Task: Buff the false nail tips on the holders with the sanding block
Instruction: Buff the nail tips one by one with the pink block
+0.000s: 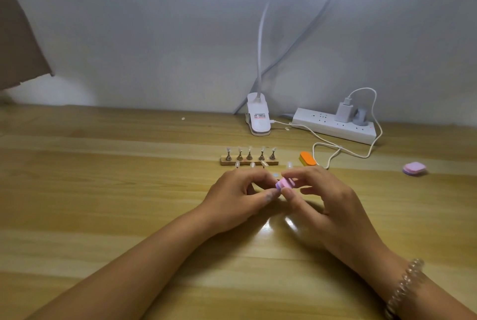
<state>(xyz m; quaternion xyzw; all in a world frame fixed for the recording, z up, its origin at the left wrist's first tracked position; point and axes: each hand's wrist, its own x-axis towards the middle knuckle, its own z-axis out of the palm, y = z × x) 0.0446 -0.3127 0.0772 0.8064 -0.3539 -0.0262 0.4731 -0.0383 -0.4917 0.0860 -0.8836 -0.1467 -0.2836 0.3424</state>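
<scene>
Working just in front of the wooden strip [249,162], close enough to swap pieces without reaching. Pinching the pink sanding block [285,183] between thumb and forefinger of the right hand [333,203], other fingers loosely fanned, probably for light, short strokes. Curling the left hand [238,194] tightly round what seems a lifted holder, only its pale nail tip [275,175] showing, right beside the block. Five tipped holders [249,153] upright on the strip; loose tips [253,164] along its near edge; orange block [307,159] just right of it, likely in reserve.
</scene>
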